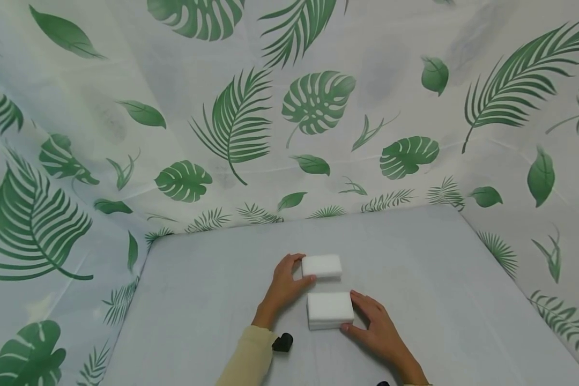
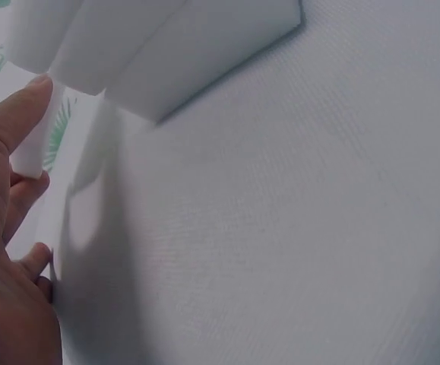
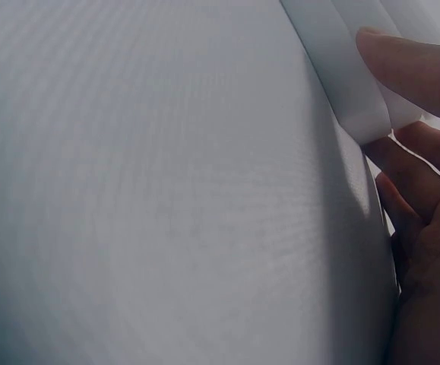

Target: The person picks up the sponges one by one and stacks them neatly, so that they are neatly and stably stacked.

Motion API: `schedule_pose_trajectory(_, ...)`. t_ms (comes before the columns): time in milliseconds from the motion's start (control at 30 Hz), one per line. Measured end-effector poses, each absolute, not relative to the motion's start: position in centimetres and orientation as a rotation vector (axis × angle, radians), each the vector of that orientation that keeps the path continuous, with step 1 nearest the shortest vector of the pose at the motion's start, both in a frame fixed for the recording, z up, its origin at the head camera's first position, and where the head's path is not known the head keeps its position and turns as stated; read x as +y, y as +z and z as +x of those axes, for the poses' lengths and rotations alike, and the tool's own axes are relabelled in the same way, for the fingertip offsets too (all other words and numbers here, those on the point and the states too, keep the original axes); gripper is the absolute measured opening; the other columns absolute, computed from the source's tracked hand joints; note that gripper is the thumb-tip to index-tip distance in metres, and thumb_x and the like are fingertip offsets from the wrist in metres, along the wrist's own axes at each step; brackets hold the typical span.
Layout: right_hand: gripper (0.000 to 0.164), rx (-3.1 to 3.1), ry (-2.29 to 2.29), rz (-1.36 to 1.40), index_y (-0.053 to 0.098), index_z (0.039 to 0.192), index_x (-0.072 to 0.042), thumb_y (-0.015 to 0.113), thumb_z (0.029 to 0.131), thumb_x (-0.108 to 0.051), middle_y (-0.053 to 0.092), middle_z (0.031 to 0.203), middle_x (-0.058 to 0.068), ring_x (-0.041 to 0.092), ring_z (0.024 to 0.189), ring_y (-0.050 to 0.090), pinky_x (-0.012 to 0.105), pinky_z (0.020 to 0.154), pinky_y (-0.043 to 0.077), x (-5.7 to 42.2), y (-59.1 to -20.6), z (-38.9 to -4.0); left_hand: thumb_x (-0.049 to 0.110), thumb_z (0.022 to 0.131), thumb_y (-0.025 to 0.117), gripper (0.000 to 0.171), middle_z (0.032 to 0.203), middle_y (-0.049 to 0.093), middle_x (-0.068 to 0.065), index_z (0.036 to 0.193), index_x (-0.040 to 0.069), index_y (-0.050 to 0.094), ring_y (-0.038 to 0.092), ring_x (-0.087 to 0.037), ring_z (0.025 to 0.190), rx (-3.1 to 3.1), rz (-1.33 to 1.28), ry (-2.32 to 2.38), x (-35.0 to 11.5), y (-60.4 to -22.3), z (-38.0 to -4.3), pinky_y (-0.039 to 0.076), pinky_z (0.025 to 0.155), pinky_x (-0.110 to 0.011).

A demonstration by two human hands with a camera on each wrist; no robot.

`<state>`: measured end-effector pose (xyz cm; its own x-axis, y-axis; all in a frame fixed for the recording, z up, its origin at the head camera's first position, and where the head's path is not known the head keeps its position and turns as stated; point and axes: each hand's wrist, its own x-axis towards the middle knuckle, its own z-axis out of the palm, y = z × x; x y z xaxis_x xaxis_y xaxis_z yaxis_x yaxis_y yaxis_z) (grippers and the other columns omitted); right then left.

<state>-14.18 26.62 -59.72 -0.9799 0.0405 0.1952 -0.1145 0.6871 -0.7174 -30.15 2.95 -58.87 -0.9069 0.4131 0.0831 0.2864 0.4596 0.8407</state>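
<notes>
Two groups of white, block-shaped sponges show in the head view. My left hand [image 1: 287, 284] pinches the farther white sponge [image 1: 321, 265] at its left end, thumb on the near side and fingers on the far side. Closer to me is a stack of white sponges [image 1: 330, 308], with seams between its layers. My right hand [image 1: 373, 324] grips that stack by its right end, thumb in front and fingers behind. In the left wrist view, the held sponge [image 2: 33, 144] is partly hidden behind the thumb. The right wrist view shows the right thumb against the layered stack [image 3: 349, 68].
A pale, finely textured cloth [image 1: 198, 300] covers the table under the sponges. White curtains with green leaf prints [image 1: 251, 43] enclose the back and both sides. A small black device [image 1: 283, 343] sits at the left cuff.
</notes>
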Motion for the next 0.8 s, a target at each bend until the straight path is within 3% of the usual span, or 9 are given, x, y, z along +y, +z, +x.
schedule_pose_trajectory(200,0.073,-2.709,1.173,0.056,0.065,0.143,0.001,0.090,0.086,-0.036,0.063,0.146,0.021,0.053,0.135,0.051,0.073,0.108,0.040,26.6,-59.6,-14.3,0.039,0.093,0.084,0.065,0.141,0.061,-0.012,0.144,0.008,0.060,0.053,-0.033,0.136,2.581,0.645,1.463,2.6,-57.8,-30.0,0.039,0.115,-0.058)
schedule_pose_trajectory(800,0.073,-2.699,1.190,0.059,0.065,0.144,0.000,0.090,0.086,-0.035,0.064,0.146,0.019,0.052,0.135,0.051,0.073,0.108,0.040,26.6,-59.8,-14.3,0.038,0.093,0.084,0.067,0.147,0.058,-0.007,0.147,0.009,0.056,0.052,-0.026,0.141,2.507,0.712,1.541,1.9,-55.7,-28.8,0.039,0.118,-0.055)
